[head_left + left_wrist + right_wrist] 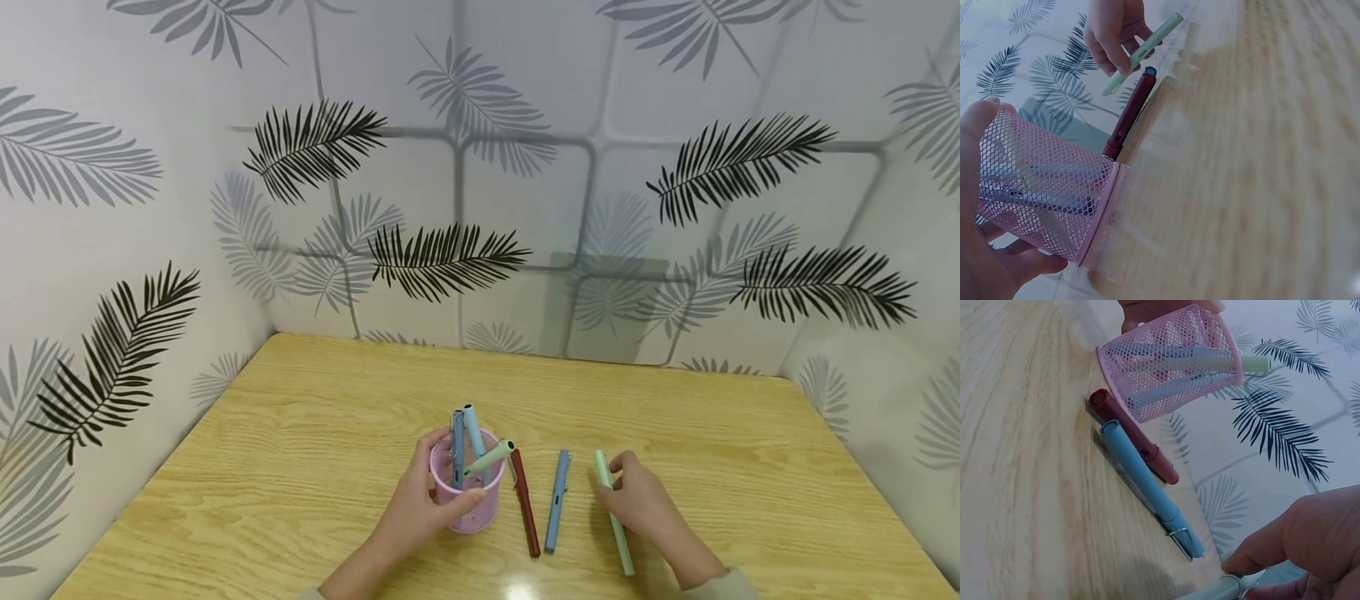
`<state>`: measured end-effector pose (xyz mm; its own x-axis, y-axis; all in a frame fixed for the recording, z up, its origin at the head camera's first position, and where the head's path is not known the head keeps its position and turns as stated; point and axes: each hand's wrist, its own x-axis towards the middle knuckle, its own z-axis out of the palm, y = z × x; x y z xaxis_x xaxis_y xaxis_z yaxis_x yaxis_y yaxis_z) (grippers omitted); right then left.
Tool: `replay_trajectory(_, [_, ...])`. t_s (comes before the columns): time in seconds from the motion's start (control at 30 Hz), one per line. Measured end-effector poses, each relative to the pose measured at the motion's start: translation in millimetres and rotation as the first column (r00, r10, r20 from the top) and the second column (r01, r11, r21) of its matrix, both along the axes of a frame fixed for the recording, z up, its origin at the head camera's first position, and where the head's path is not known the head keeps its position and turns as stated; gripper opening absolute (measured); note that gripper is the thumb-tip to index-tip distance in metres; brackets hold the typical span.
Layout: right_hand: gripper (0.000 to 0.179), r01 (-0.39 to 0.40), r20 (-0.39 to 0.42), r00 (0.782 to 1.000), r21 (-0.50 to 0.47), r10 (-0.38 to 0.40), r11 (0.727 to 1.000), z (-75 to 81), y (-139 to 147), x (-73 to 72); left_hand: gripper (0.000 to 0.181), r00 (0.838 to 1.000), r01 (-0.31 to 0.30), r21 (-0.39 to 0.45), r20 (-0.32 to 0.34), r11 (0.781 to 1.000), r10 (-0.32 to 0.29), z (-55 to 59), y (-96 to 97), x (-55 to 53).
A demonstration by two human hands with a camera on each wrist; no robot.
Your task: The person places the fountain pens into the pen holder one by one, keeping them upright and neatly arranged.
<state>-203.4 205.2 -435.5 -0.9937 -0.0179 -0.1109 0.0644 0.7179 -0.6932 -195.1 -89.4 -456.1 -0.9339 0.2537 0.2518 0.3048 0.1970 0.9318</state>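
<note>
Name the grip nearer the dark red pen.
Left. The left grip holds the pink mesh cup just left of the dark red pen; the right grip, holding a pale green pen, is farther to its right, beyond the blue pen on the table.

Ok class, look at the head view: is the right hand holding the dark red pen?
No, the right hand pinches a light green pen, while the dark red pen lies on the table.

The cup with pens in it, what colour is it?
The cup is pink mesh. It shows best in the left wrist view.
</note>
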Motion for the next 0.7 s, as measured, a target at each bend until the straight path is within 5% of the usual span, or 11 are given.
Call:
replay_trajectory(0.5, [0.034,-0.009,-0.041,0.999,-0.120,0.004,0.993,17.1,-6.9,8.0,0.077,1.000,-0.007,0.007,-0.005,1.000,0.007,-7.8,-1.0,-4.3])
replay_trajectory(0.7, [0.033,-0.003,-0.066,0.998,-0.157,-0.008,0.988,22.6,-12.6,11.1,0.077,1.000,-0.012,0.005,-0.007,1.000,0.012,5.4,1.3,3.0])
